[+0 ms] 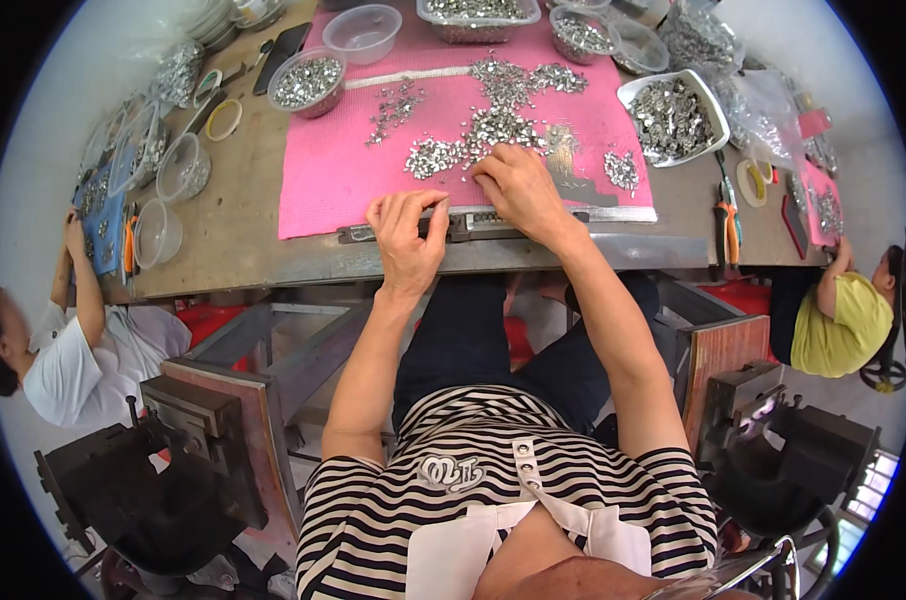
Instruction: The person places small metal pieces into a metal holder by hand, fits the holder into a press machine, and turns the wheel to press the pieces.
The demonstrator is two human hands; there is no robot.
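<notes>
My left hand point(409, 238) is over the left part of a dark metal bar fixture point(470, 226) at the table's front edge. Its fingers are curled, with thumb and forefinger close together; whatever they hold is too small to make out. My right hand point(521, 190) reaches over the fixture's right part, fingers bent and pinched together at the near side of a pile of small shiny metal pieces point(503, 126). What lies in that pinch is hidden. A pink mat point(318, 180) lies under the pieces, and a smaller heap point(435, 157) sits just beyond my left hand.
Tubs of metal pieces line the mat: a clear round tub point(308, 82) at left, a white tray point(718, 118) at right. Orange-handled pliers point(727, 225) lie right. Co-workers sit at both sides, one in white point(83, 360), one in yellow point(843, 325). Black presses point(173, 460) stand below.
</notes>
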